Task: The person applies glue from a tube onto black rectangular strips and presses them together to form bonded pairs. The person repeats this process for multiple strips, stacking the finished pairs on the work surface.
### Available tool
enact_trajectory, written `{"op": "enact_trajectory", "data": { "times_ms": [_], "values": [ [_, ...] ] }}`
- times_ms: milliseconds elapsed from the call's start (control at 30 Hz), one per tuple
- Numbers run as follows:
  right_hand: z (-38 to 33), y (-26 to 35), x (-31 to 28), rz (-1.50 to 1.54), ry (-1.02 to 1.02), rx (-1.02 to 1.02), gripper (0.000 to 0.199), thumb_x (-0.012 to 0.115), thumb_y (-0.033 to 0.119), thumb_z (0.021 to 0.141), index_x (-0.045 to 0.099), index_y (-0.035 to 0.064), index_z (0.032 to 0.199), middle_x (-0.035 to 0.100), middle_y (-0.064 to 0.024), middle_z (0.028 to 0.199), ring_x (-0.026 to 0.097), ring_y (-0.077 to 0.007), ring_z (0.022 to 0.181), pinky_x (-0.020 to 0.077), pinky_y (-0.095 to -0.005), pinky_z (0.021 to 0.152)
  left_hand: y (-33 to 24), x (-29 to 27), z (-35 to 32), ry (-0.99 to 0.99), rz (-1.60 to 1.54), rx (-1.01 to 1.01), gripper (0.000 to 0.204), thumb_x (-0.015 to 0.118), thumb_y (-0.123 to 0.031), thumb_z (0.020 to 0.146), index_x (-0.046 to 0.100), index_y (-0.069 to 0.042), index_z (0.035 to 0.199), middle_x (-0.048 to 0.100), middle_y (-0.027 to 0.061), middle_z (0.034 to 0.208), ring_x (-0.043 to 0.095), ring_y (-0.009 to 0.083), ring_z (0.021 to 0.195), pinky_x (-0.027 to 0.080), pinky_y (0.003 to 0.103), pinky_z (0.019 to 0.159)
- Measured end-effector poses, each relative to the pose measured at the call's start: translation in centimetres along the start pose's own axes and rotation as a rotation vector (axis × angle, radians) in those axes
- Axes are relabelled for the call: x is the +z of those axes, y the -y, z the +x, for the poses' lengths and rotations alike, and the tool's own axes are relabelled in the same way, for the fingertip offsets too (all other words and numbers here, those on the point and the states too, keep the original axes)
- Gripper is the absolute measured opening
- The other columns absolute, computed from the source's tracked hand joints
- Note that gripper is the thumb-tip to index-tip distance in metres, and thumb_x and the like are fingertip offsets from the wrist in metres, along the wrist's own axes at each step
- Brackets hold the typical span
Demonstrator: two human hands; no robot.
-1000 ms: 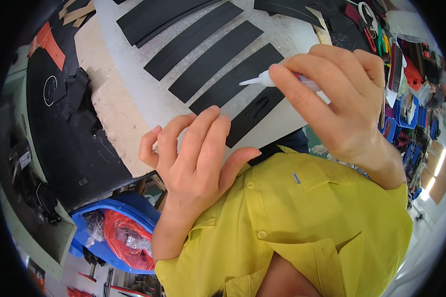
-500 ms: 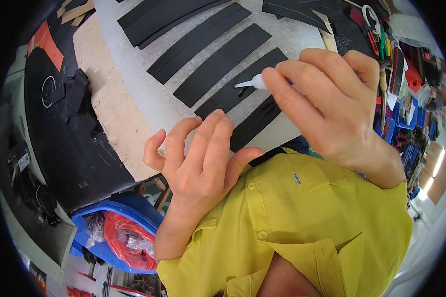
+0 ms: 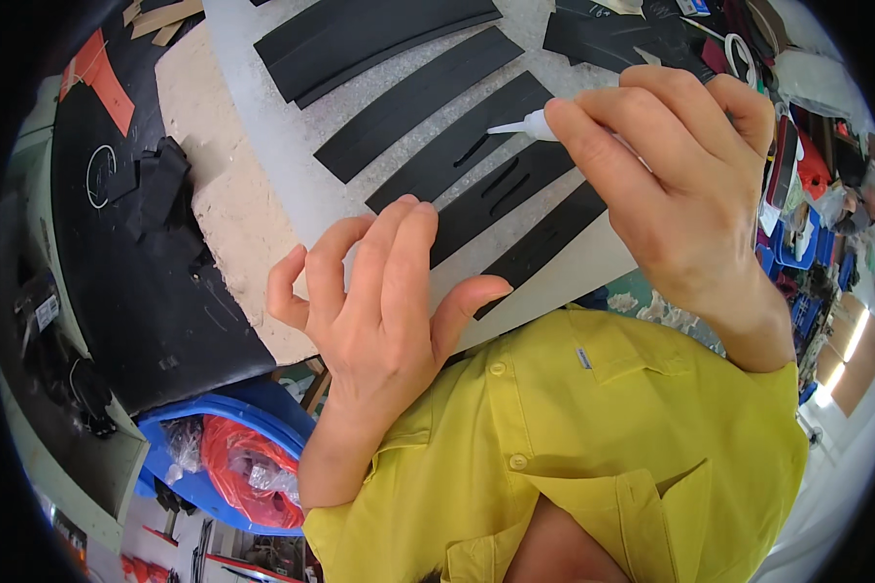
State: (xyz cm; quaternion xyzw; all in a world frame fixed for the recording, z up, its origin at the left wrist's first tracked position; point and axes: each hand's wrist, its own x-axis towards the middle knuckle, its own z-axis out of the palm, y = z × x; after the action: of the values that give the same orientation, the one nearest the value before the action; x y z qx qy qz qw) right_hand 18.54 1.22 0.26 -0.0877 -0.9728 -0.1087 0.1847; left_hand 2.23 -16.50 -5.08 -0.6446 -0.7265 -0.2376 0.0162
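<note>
My right hand (image 3: 666, 175) pinches a small white glue bottle (image 3: 536, 125) with a thin nozzle. The nozzle tip is at a black strip (image 3: 413, 172), at the upper end of a dark wet line. On the neighbouring strip nearer me (image 3: 454, 229) lie two similar wet lines. The nearest strip (image 3: 546, 250) carries a faint mark. My left hand (image 3: 367, 291) has its fingers apart and holds nothing, its fingertips by the left ends of these strips. Farther off are another narrow strip (image 3: 418, 105) and wider black pieces (image 3: 369, 44).
Under the strips is a whitish sheet (image 3: 262, 146) on a pale board (image 3: 214, 194). Black scraps (image 3: 160, 189) and an orange piece (image 3: 107, 92) lie on the black table at left. A blue bin (image 3: 214, 486) stands below. Tools and blue trays (image 3: 797, 238) crowd the right.
The nozzle has shifted from one strip to the neighbouring strip farther from me. A dark line now shows there, and two lines on the nearer one. The view has shifted slightly.
</note>
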Motion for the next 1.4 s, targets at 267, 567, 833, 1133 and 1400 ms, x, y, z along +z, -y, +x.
{"op": "enact_trajectory", "data": {
  "times_ms": [267,567,833,1133,1400],
  "values": [
    [3.0,1.0,-1.4,-0.066,0.161,0.042,0.032,0.068,0.017,0.064,0.074,0.0078,0.094,0.068,0.0005,0.091,0.065,-0.0187,0.085,0.0356,-0.0328,0.079,0.0,-0.1,0.2,0.004,0.009,0.0,0.064,0.062,-0.059,0.093,0.062,-0.005,0.126,0.07,0.0028,0.111,0.061,0.0231,0.096,0.027,0.041,0.098],
    [4.7,0.2,-0.1,-0.022,0.121,-0.011,0.031,0.066,0.018,0.068,0.073,0.0068,0.096,0.067,-0.0001,0.092,0.064,-0.0186,0.086,0.0363,-0.0336,0.08,1.2,-0.1,1.8,-0.057,0.002,-0.026,0.063,0.059,-0.058,0.096,0.061,-0.005,0.129,0.069,0.0044,0.117,0.061,0.0243,0.102,0.028,0.041,0.098],
    [4.3,-0.9,0.5,-0.04,0.122,0.017,0.032,0.064,0.018,0.07,0.073,0.0053,0.099,0.067,-0.0004,0.093,0.065,-0.0183,0.088,0.0371,-0.0349,0.083,1.2,0.5,1.6,-0.057,0.077,-0.083,0.065,0.06,-0.06,0.093,0.061,-0.006,0.129,0.07,0.0017,0.116,0.061,0.0232,0.102,0.026,0.043,0.1],
    [2.7,-3.2,0.7,0.117,0.125,0.164,0.035,0.074,-0.002,0.078,0.072,0.003,0.112,0.067,-0.0074,0.096,0.065,-0.026,0.09,0.0475,-0.0341,0.086,0.5,1.7,1.4,-0.151,0.013,-0.129,0.059,0.052,-0.064,0.095,0.066,-0.009,0.112,0.069,0.0029,0.112,0.061,0.0223,0.099,0.028,0.049,0.103],
    [2.8,-8.1,5.2,0.999,-0.157,0.707,0.028,0.072,0.014,0.094,0.066,-0.0003,0.117,0.066,0.0003,0.105,0.059,-0.0081,0.097,0.0467,-0.0224,0.083,1.8,1.1,1.4,-0.149,-0.089,-0.087,0.049,0.059,-0.055,0.096,0.071,-0.01,0.111,0.067,0.0046,0.11,0.059,0.0235,0.102,0.032,0.046,0.101]
  ]
}}
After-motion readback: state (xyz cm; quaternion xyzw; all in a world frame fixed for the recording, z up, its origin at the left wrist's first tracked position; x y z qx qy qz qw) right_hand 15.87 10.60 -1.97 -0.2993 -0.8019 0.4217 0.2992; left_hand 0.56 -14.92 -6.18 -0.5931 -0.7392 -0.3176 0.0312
